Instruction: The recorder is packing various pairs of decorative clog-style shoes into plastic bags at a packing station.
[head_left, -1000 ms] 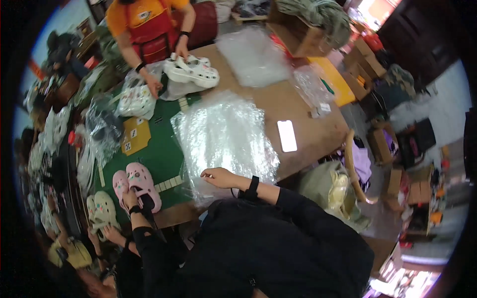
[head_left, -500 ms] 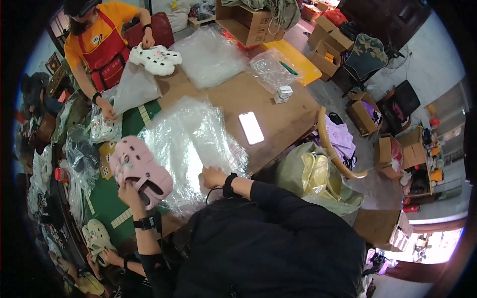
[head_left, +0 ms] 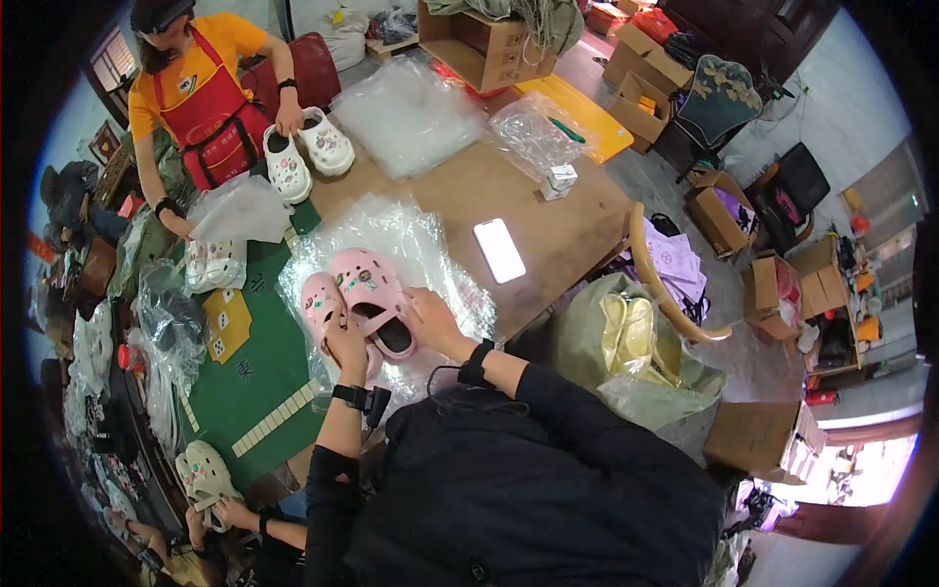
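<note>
A pair of pink clogs (head_left: 368, 278) with small charms lies side by side over a stack of clear plastic bags (head_left: 455, 293) in front of me. My left hand (head_left: 345, 344) is closed round the inner sides of the two clogs near their straps. At the right clog's outer side, my right hand (head_left: 430, 319) has its fingers against the edge, seemingly gripping it; the fingertips are partly hidden. Across the table, a co-worker in a red apron (head_left: 217, 127) holds a white clog pair (head_left: 309, 157) in one hand and a plastic bag (head_left: 239, 209) in the other.
A white-screened phone (head_left: 499, 250) and small white box (head_left: 558, 182) lie on the brown tabletop. More plastic bags (head_left: 411, 112) are stacked at the back. Green mat (head_left: 256, 342) with tiles is left. Another person's hands hold a cream clog (head_left: 205, 472) lower left. A curved wooden chair arm (head_left: 653, 279) stands right.
My left hand has brought the pink clogs rightward onto the bags, and both clogs now show. My right hand has come up to them. The co-worker's white clogs have turned and lowered.
</note>
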{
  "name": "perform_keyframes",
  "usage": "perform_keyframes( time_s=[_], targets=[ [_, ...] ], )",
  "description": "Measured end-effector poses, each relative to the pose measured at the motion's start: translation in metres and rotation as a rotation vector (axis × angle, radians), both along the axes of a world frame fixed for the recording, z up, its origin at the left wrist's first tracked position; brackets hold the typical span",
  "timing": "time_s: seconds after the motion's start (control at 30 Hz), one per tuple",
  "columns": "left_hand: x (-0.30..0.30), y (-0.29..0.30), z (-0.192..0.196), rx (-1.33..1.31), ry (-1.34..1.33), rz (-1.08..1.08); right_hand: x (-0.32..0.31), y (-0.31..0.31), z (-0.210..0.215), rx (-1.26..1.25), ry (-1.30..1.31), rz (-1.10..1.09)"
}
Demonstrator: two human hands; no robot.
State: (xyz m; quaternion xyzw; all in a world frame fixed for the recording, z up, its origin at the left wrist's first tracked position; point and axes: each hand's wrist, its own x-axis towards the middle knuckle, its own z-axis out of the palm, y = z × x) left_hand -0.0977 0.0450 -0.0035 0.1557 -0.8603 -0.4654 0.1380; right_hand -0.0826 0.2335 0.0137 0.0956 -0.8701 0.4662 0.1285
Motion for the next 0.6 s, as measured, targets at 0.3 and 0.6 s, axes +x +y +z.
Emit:
perform_keyframes(
  time_s=[0.3,0.6],
  targets=[
    [0.046,0.0,0.009,-0.128,0.137,-0.46,-0.001,-0.027,-0.011,0.093,0.066,0.207],
    [0.054,-0.025,-0.006,0.148,-0.007,-0.085,-0.003,-0.067,-0.001,0.185,-0.084,0.37]
  ],
)
